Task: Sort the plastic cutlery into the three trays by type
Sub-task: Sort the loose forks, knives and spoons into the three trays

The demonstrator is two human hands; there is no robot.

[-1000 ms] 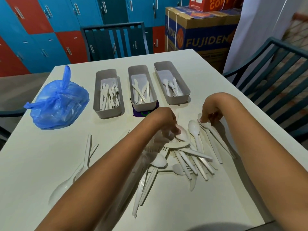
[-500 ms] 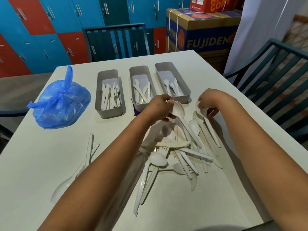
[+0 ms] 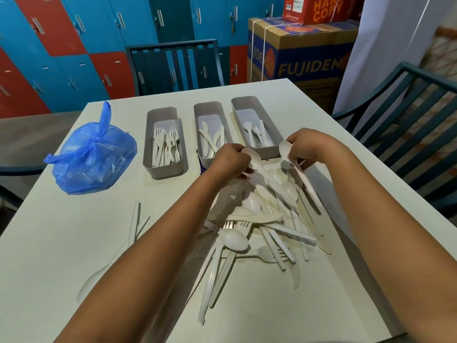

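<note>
Cutlery [image 3: 259, 233] lies in a loose white heap on the near part of the table [image 3: 61, 243], forks, knives and spoons crossing one another, with a few strays [image 3: 134, 224] apart to the left. Above the heap's far edge the left hand [image 3: 228, 160] has its fingers curled round a spoon [image 3: 254, 159], and the right hand [image 3: 305, 148] pinches another spoon [image 3: 286, 149] near its bowl. Both seem bound for the right tray [image 3: 277, 138], just beyond, which holds spoons. Laying them handle along the tray, one hand at a time, would likely keep them from catching the rim. Middle tray [image 3: 200, 112] holds knives, left tray [image 3: 148, 144] forks. A knotted blue bag [image 3: 94, 159] sits left of the trays, well clear. Farther off stand chairs, a cardboard box and lockers.
</note>
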